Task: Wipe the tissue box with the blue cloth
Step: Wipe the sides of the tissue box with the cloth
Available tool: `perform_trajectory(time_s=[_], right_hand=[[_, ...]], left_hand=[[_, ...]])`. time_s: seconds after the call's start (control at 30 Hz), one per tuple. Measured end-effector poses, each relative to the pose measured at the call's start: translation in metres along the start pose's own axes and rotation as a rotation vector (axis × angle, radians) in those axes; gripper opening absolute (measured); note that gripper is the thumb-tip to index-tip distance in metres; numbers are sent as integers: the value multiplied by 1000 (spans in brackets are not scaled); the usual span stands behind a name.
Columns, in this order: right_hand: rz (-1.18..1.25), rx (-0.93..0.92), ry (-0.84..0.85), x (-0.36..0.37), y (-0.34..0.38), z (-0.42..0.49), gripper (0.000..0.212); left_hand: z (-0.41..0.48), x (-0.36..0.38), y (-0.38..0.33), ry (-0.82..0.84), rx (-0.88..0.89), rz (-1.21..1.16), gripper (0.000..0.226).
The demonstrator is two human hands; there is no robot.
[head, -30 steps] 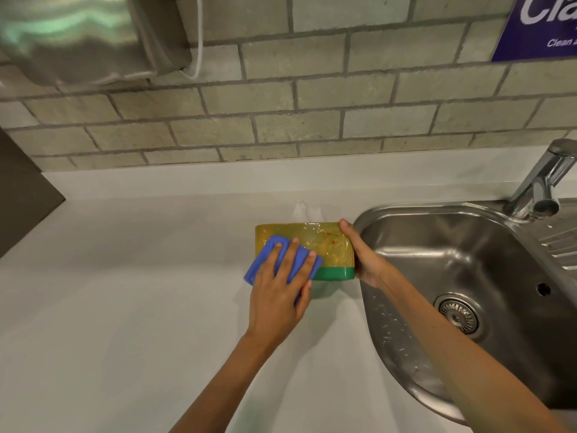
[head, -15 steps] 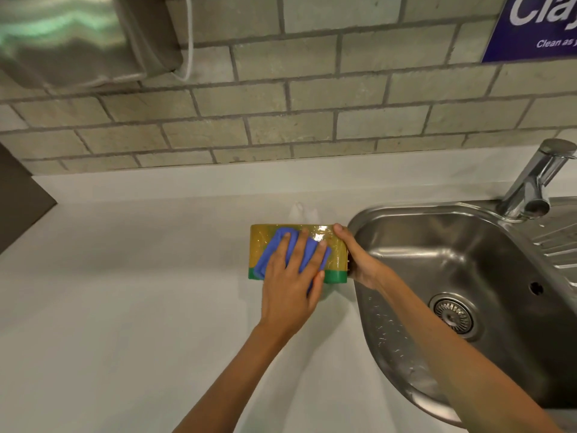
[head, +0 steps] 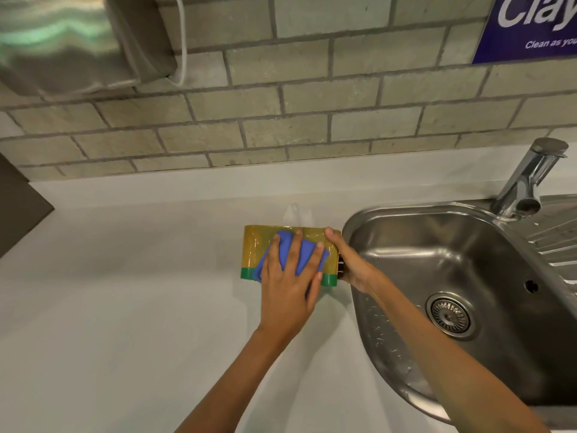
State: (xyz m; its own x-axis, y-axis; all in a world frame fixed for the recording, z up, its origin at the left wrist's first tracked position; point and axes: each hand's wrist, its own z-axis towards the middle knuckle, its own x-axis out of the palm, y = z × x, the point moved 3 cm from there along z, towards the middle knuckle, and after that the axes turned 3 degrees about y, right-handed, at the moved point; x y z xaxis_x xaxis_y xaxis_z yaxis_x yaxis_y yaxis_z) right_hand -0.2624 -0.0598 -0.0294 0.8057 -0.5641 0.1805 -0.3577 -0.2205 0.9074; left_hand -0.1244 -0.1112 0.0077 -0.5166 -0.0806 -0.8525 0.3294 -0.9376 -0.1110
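A wall of pale rectangular bricks [head: 312,98] rises behind a smooth, matte off-white counter [head: 109,307]. A rounded stainless steel sink [head: 406,232] with a chrome tap [head: 527,179] is set into its right side. A shiny metal dispenser [head: 71,42] hangs upper left; a purple sign [head: 530,26] upper right. The tissue box [head: 253,248], yellow with a green base and glossy wrap, stands on the counter just left of the sink. The right hand [head: 349,260] grips its right end. The left hand [head: 290,282], fingers spread flat, presses the soft blue cloth [head: 304,254] against its front.
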Motion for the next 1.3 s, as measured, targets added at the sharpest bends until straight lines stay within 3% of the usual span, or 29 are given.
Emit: perform_trajectory(time_s=[0.1, 0.33, 0.6, 0.83, 0.93, 1.07, 1.3], right_hand=[[12, -7, -7, 0, -1, 0, 81], [40, 15, -52, 2, -3, 0, 103], [36, -13, -50, -3, -1, 0, 106], [52, -67, -67, 7, 1, -1, 102], [68, -105, -64, 10, 3, -2, 85], [116, -60, -27, 2, 0, -5, 78], [156, 41, -24, 1, 4, -10, 101]], left_hand=[[-16, -3, 25, 2, 21, -25, 49], [23, -8, 34, -63, -311, -177, 40], [-16, 1, 26, -8, 38, -38, 47], [17, -1, 41, -81, -392, -226, 40], [25, 6, 15, -20, -329, -255, 44], [17, 9, 7, 54, -207, -276, 49], [29, 7, -1, 9, -335, -315, 46]])
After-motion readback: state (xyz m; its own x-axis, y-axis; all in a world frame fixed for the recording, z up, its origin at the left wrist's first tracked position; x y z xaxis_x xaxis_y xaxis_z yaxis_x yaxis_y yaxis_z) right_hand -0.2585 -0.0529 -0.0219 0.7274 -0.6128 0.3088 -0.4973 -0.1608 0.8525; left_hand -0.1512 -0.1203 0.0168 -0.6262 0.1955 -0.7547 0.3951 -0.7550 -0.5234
